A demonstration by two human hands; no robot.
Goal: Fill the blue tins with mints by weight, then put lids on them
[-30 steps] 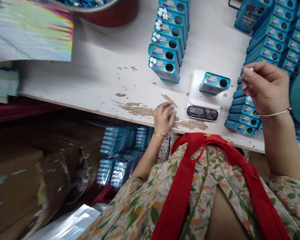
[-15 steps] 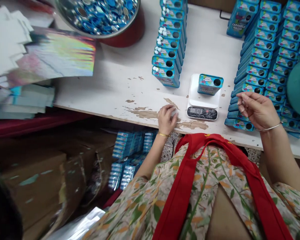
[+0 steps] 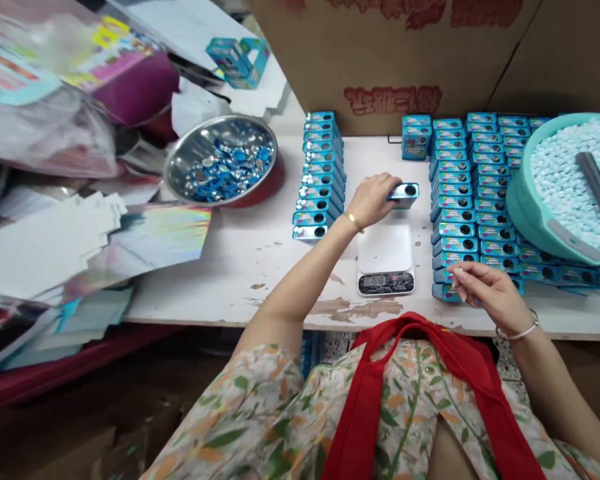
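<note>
My left hand [image 3: 373,202] grips a blue candy tin [image 3: 405,193] by its left end, just behind the kitchen scale [image 3: 386,250]. The tin has a round dark hole in its top and is off the white weighing plate, which carries nothing large. Numbers show on the scale's display [image 3: 375,281]. My right hand [image 3: 493,293] hovers by the near end of the right-hand rows of tins [image 3: 455,230], thumb and fingers pinched together. What they hold, if anything, I cannot make out. At left stands a row of tins [image 3: 314,203] with small white candies on several tops.
A steel bowl [image 3: 173,180] holds blue and silver caps. On the right, a turquoise tub [image 3: 523,213] of white candies has a dark scoop [image 3: 597,183] in it. A cardboard box [image 3: 380,60] stands behind the table. Loose sheets [image 3: 55,233] lie at far left.
My left hand has moved from the table edge up past the scale and taken the tin off its plate. My right hand stays pinched by the tins. The view has tilted upward.
</note>
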